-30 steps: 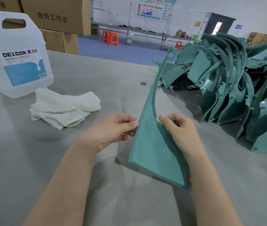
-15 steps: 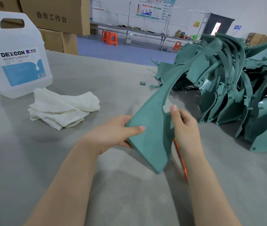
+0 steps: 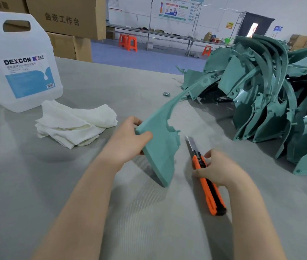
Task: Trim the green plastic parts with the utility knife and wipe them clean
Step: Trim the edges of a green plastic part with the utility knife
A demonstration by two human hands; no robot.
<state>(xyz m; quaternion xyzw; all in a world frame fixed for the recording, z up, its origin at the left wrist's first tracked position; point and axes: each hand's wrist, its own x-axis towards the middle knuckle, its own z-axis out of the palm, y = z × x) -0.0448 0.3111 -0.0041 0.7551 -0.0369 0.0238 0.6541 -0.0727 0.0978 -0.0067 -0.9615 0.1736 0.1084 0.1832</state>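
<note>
My left hand (image 3: 128, 143) grips the wide end of a long curved green plastic part (image 3: 160, 145), thumb on its face, holding it tilted above the grey table (image 3: 36, 184). Its thin arm reaches away toward the pile of green parts (image 3: 272, 102). An orange utility knife (image 3: 208, 184) lies on the table to the right of the part, blade extended and pointing away. My right hand (image 3: 222, 169) curls its fingers round the knife's front half.
A folded white cloth (image 3: 74, 122) lies left of my left hand. Behind it stands a large white DEXCON jug (image 3: 21, 68). A small metal bit (image 3: 166, 94) lies near the pile. Cardboard boxes (image 3: 64, 17) line the far left edge.
My right hand let go of the green part and dropped to the orange knife on the table. The left hand alone now holds the part, which has swung lower and to the right.
</note>
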